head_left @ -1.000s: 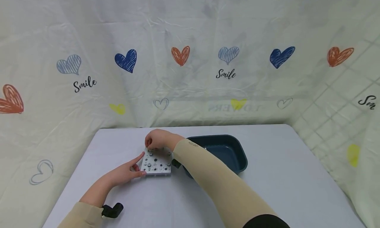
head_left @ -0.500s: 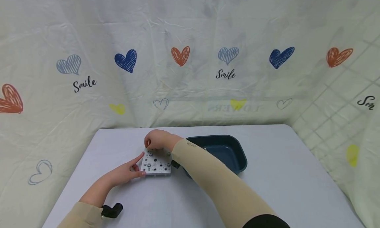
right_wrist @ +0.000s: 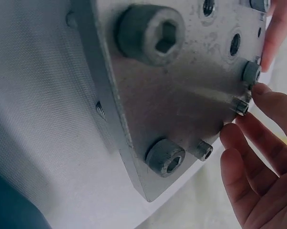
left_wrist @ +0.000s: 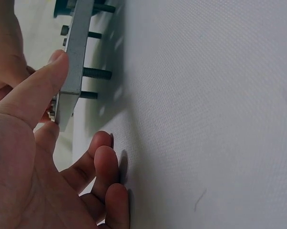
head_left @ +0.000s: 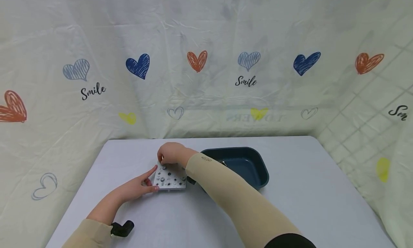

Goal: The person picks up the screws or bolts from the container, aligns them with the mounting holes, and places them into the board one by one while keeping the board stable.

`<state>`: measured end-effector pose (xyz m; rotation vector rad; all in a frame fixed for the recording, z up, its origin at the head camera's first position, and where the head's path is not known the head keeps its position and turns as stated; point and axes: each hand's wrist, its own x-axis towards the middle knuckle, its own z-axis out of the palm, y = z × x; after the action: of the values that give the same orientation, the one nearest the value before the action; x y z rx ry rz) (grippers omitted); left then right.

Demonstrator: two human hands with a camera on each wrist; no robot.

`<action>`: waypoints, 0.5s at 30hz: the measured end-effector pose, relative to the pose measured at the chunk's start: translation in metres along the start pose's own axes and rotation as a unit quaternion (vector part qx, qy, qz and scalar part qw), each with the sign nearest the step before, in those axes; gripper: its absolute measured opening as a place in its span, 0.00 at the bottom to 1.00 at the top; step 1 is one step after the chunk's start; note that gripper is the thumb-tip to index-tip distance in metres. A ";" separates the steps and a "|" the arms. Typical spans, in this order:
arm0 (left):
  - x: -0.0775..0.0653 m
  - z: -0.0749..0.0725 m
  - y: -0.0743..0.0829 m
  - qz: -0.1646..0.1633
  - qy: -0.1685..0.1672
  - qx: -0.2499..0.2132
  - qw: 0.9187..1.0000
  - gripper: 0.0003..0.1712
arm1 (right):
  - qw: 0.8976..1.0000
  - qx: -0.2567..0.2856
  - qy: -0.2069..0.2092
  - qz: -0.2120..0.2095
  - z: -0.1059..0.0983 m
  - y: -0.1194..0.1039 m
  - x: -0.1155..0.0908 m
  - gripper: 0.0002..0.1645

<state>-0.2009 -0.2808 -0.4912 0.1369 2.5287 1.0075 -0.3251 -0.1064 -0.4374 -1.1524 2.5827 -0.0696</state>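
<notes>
A silver metal plate [head_left: 170,179] with holes and several socket-head screws lies left of the tray in the head view. Threaded screw ends [left_wrist: 98,73] stick out beneath it over the white cloth in the left wrist view. My left hand [head_left: 137,187] holds the plate's left side between thumb and index finger, its other fingers bent near the table. My right hand [head_left: 172,153] is at the far left corner, where its thumb and fingers pinch a small socket-head screw [right_wrist: 241,107]. A larger socket-head screw [right_wrist: 166,157] sits in the plate nearby.
A dark blue tray [head_left: 250,166] stands right of the plate, partly covered by the right sleeve [head_left: 226,183]. Small metal parts [head_left: 222,162] show inside it. A patterned curtain [head_left: 219,122] hangs behind the white table [head_left: 300,190].
My right hand and forearm have shifted slightly nearer at the far left corner, and more of the metal parts in the tray shows past the sleeve. The left hand and plate stay put.
</notes>
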 end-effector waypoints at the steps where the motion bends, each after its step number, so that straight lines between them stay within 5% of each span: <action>1: 0.000 0.000 0.000 -0.003 0.001 0.000 1.000 0.58 | 1.000 0.002 0.001 0.001 -0.001 0.000 -0.001 0.05; 15: 0.000 0.001 0.003 -0.017 -0.001 0.009 1.000 0.57 | 0.993 0.110 0.022 -0.023 -0.021 0.014 -0.027 0.12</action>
<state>-0.2007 -0.2781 -0.4897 0.0989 2.5294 0.9723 -0.3242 -0.0789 -0.4125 -1.1378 2.5091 -0.3842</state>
